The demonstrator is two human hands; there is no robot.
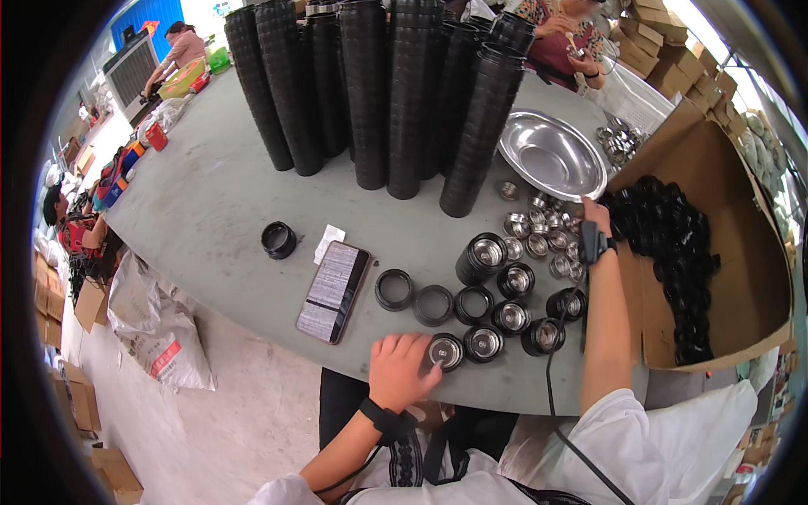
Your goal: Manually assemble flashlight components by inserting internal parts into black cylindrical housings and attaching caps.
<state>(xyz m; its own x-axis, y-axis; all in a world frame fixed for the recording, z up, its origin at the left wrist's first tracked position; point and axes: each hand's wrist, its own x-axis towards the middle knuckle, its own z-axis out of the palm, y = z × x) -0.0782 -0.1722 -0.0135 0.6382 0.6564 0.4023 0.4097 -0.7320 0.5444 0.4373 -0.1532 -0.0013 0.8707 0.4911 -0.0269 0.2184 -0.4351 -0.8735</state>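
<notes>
My left hand (402,370) is at the table's near edge, index finger and thumb closed about the left side of a black ring with a silver metal insert (444,352). More such filled rings (484,342) stand to its right, some with metal cups inside. Three hollow black rings (394,289) sit just beyond the left hand. My right hand (596,217) reaches to the near right rim of a shiny metal bowl (551,151), beside a heap of small silver metal cups (539,225). Its fingertips are mostly hidden, so its grip is unclear.
Tall stacks of black rings (366,101) stand at the back. A cardboard box (753,278) of black parts is on the right. A phone (334,292) and a lone black ring (278,240) lie left. A cable (551,379) crosses the near edge. Other people sit further off.
</notes>
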